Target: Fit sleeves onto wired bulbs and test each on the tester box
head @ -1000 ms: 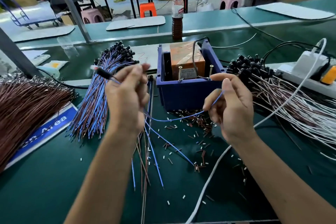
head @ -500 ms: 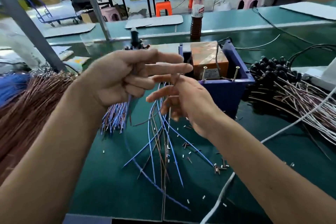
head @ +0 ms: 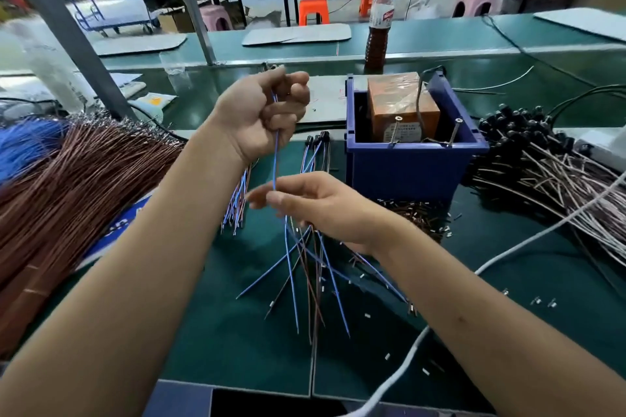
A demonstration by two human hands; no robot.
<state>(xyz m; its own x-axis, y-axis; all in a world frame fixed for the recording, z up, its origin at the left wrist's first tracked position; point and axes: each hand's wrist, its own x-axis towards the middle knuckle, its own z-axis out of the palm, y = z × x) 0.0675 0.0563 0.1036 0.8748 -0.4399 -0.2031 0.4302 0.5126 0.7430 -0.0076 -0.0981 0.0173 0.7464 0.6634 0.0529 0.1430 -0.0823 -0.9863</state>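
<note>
Factory assy line — green workbenches [head: 423, 41], wire bundles [head: 67, 179], plastic stools [head: 313, 10]

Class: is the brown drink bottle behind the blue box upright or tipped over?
Upright. The bottle stands on its base, cap on top.

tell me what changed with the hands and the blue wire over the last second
The left hand rose from beside the blue tester box and now grips the top of a blue wire, which hangs straight down. The right hand left the box front, moved left and lower, and now pinches that wire further down, over the loose wires. The box and the wire bundles stayed put.
</note>
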